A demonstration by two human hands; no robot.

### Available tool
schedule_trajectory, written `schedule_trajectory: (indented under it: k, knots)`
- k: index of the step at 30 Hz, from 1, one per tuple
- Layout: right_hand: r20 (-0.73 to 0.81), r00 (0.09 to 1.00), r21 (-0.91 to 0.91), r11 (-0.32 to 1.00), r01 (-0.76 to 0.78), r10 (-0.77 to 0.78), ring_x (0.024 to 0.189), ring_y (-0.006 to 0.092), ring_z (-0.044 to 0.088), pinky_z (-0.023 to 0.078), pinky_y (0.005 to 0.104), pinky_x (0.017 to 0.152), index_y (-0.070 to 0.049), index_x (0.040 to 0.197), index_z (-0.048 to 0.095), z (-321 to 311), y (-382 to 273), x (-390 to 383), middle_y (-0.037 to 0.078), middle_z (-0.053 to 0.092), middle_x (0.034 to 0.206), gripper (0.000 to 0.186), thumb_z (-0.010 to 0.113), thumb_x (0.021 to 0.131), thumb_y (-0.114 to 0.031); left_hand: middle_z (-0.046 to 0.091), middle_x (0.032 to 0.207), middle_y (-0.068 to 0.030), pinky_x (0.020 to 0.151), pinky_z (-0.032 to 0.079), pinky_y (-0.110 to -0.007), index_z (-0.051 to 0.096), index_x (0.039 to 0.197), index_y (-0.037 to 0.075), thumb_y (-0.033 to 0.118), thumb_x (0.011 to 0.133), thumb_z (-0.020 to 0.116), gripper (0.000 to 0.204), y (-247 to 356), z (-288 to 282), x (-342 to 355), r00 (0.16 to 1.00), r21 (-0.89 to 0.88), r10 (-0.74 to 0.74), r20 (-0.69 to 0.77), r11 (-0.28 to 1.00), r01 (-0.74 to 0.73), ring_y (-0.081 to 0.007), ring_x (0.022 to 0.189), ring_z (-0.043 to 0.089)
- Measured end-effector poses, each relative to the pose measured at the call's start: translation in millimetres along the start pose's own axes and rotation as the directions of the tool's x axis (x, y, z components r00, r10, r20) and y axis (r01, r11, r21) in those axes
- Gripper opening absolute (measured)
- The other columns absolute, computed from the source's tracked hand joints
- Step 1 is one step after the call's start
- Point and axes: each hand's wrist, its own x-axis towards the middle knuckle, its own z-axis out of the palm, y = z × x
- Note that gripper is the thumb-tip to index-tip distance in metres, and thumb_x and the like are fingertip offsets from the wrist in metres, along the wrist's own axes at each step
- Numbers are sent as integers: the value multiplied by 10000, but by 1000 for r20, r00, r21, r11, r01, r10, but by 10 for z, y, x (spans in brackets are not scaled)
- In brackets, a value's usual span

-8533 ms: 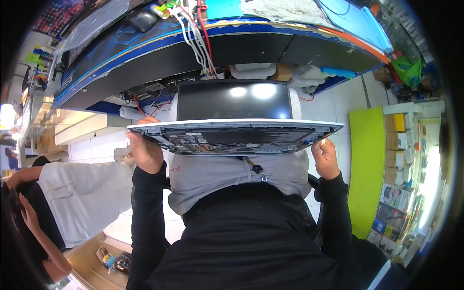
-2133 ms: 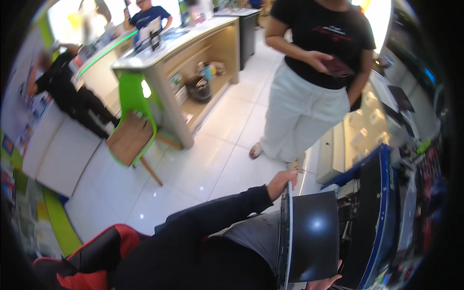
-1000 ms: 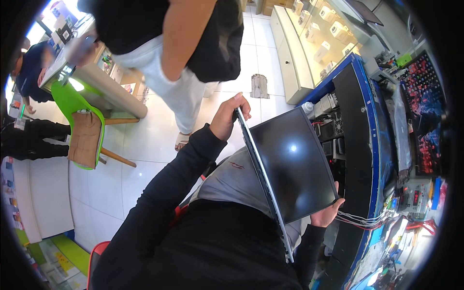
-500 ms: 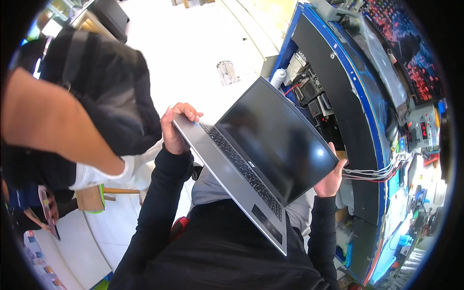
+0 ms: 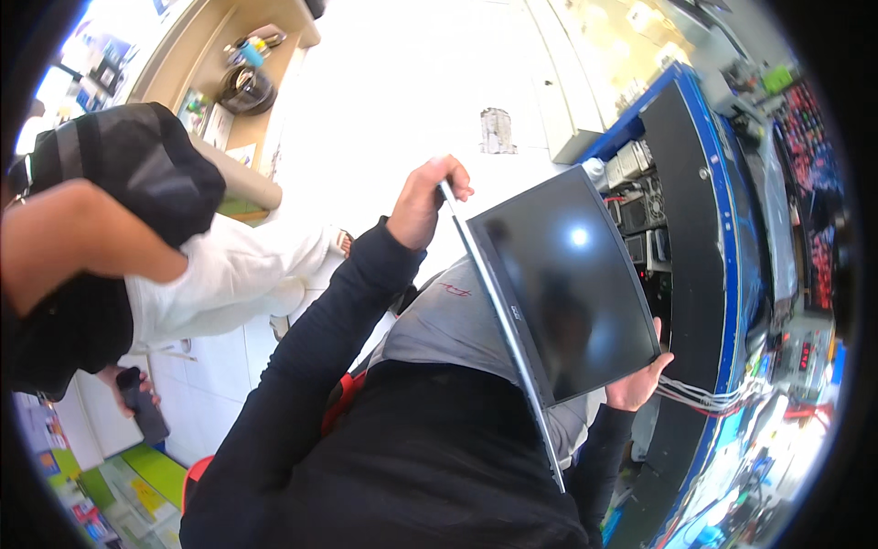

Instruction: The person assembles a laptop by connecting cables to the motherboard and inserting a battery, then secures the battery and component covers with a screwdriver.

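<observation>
An opened silver laptop point(image 5: 508, 311) is held up over my lap, its base tilted so that only the thin edge shows and the keyboard is hidden. Its dark screen point(image 5: 585, 284) faces up with a bright light reflected in it. With fingers curled round the base's far left corner, my left hand point(image 5: 428, 203) is closed on the laptop. My right hand point(image 5: 640, 377) grips the screen's right corner from the side, the thumb at its edge; most of its fingers are behind the screen.
On the right stands a blue-edged workbench point(image 5: 700, 183) with computer parts point(image 5: 645, 206) under it and white cables point(image 5: 704, 393) hanging. At the left another person in white trousers point(image 5: 233, 270) carries a black bag point(image 5: 128, 160) and holds a phone point(image 5: 144, 407). A shelf unit point(image 5: 197, 64) is behind.
The laptop's base has swung up from keyboard-visible to edge-on, and the laptop has shifted right in view. Both hands stay on it. The view has turned, showing more of the other person.
</observation>
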Motion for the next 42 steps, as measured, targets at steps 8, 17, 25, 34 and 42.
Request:
schedule_trajectory:
  k: [8,17,25,34,42]
  knots:
    - [-45,998,66,997,-36,39,1504,320,424,304,556,1258,-163,1659,352,-119,1,23,103,424,1672,745,567,1055,-542,601,895,-42,917,454,-329,642,956,55,544,1131,369,586,31,76,22,999,91,-49,-24,995,51,-166,897,576]
    - [92,993,25,996,-82,79,1501,317,426,302,542,1260,-158,1647,379,-201,4,70,105,436,1666,700,520,1078,-539,693,1276,-161,1166,386,-386,688,1310,-9,676,1105,277,825,186,49,78,990,-6,-71,125,997,72,-259,1282,590]
    - [117,989,21,995,-98,95,1486,316,441,321,539,1246,-140,1651,365,-101,-1,80,109,438,1661,737,528,1068,-561,719,1132,-123,1053,442,-373,755,1130,-12,498,1126,426,607,309,52,81,982,64,-157,101,986,151,-227,1112,606]
    - [43,997,-22,997,-69,70,1511,344,411,296,547,1259,-126,1648,359,178,86,77,125,407,1678,734,489,1081,-573,680,998,-68,957,452,-324,717,939,53,470,1084,493,495,438,-61,-19,986,70,-164,-24,984,165,-181,999,600]
    - [54,997,-74,996,-59,63,1492,350,434,327,542,1239,-66,1632,356,442,-59,336,151,448,1641,771,447,1083,-599,588,838,-35,804,484,-295,613,867,87,375,1087,489,383,256,-164,36,985,-36,-82,-151,996,78,-152,829,593]
